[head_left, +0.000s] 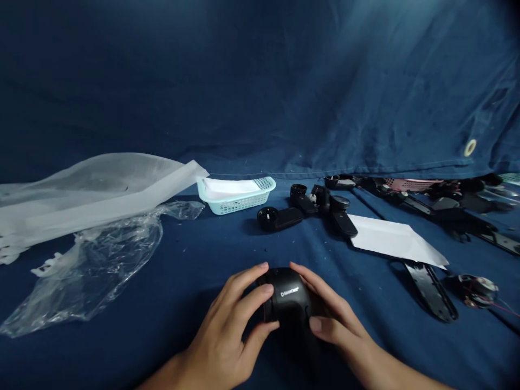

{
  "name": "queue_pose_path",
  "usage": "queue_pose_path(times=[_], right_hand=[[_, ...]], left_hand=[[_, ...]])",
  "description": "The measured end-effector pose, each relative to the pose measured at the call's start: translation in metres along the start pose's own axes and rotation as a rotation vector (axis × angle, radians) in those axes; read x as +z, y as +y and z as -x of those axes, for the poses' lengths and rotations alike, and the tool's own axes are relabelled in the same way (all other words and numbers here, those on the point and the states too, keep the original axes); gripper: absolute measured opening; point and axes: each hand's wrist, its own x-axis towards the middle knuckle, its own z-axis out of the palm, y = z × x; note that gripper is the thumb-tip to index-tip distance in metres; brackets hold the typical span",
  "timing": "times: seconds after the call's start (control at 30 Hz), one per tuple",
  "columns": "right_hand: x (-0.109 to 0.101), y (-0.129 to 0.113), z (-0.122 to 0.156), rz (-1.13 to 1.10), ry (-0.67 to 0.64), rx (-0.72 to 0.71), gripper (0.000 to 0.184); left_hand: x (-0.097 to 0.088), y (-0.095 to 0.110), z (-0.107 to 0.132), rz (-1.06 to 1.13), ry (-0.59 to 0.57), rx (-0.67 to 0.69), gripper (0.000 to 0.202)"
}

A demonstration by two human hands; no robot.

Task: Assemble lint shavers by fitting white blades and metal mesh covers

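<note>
A black plastic housing (289, 297), shaped like a small hair dryer with a rounded head and white lettering, is held between my two hands near the front of the blue cloth. My left hand (235, 319) grips the left, rim end of the head, fingers on top and thumb below. My right hand (335, 311) is closed around the right side, its thumb pressing near the bend. The lower part of the housing fades into dark shadow. Farther back lie several similar black housings, one of them a piece with a round head and handle (280, 218).
Clear plastic bags (117, 265) and a whitish sheet (101, 189) lie at left. A light-blue basket (239, 205) holds white paper. At right are a white paper sheet (394, 238), a black shell half (433, 292), a motor-like part with wires (477, 290) and a pink basket (414, 185).
</note>
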Motion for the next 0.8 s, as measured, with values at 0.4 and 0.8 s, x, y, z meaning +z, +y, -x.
queue_pose_path(times=[0.4,0.8], right_hand=[[0.009,0.003,-0.004,-0.092,0.03,-0.04,0.051],[0.017,-0.016,-0.014,-0.454,0.044,0.151,0.048]], left_hand=[[0.0,0.005,0.002,-0.027,0.034,0.094,0.06],[0.002,0.004,-0.001,-0.105,-0.008,0.027,0.054]])
